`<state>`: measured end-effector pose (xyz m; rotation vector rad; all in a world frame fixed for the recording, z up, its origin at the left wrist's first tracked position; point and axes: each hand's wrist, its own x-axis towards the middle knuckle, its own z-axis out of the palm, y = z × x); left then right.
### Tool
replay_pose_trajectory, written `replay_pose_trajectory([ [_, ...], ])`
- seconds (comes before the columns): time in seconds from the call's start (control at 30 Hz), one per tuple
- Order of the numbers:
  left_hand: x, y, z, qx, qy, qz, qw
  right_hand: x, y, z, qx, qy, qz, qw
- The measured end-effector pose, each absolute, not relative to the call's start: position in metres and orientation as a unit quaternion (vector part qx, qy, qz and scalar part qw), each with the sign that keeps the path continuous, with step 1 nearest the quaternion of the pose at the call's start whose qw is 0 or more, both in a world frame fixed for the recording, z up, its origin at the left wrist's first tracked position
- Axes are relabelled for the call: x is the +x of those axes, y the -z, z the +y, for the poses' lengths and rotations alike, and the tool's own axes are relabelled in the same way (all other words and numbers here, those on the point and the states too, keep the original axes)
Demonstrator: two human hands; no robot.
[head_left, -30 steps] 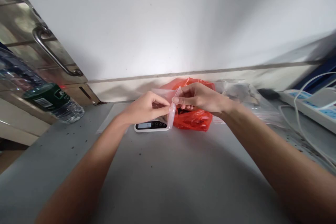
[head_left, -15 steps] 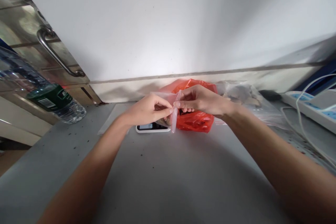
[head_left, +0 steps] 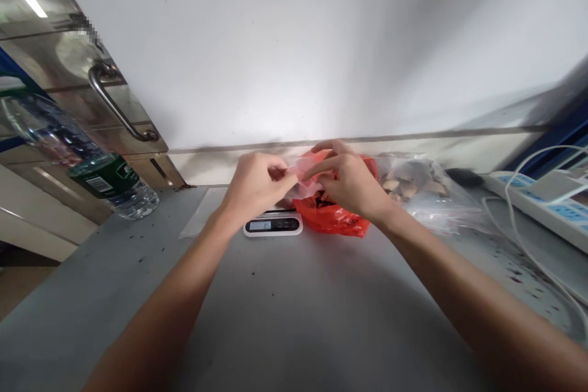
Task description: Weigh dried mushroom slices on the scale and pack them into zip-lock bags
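Grey countertop (head_left: 294, 318), surface flecked with dark specks; items resting on it noted below.
Reference item: small white digital scale with a dark display (head_left: 273, 225). Just beside it on the right lies a crumpled red-orange thin plastic bag (head_left: 337, 217). Further right is a clear plastic bag of brownish pieces (head_left: 413, 187), then a white power strip with white cables (head_left: 542, 205). Just left of the scale lies a flat clear plastic sheet (head_left: 202, 220). Well to the left is a clear plastic water bottle with a green label (head_left: 105, 171).
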<state>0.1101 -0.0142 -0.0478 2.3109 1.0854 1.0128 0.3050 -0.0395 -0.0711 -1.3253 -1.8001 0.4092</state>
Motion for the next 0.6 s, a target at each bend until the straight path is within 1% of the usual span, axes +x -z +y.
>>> replay_pose_trajectory([
  [0.17,0.116,0.053,-0.017,0.844,-0.378,0.335,0.181,0.303,0.069,-0.044,-0.517,-0.199,-0.767,0.324],
  [0.23,0.113,0.057,-0.009,0.817,-0.426,0.359,0.148,0.306,0.064,-0.045,-0.514,-0.208,-0.768,0.319],
  [0.3,0.106,0.061,0.002,0.766,-0.479,0.411,0.125,0.309,0.058,-0.046,-0.513,-0.225,-0.758,0.334],
  [0.33,0.103,0.063,0.008,0.742,-0.484,0.440,0.148,0.311,0.055,-0.046,-0.510,-0.238,-0.752,0.344],
  [0.37,0.100,0.065,0.013,0.717,-0.475,0.465,0.210,0.313,0.053,-0.046,-0.503,-0.253,-0.745,0.357],
  [0.43,0.096,0.067,0.019,0.662,-0.439,0.472,0.383,0.317,0.050,-0.045,-0.475,-0.284,-0.737,0.389],
  [0.5,0.096,0.069,0.021,0.611,-0.400,0.432,0.529,0.322,0.047,-0.044,-0.438,-0.298,-0.731,0.430],
  [0.53,0.097,0.070,0.021,0.596,-0.390,0.409,0.571,0.326,0.046,-0.044,-0.424,-0.303,-0.732,0.439],
  [0.6,0.100,0.072,0.021,0.585,-0.390,0.386,0.598,0.335,0.043,-0.043,-0.422,-0.317,-0.736,0.423],
])
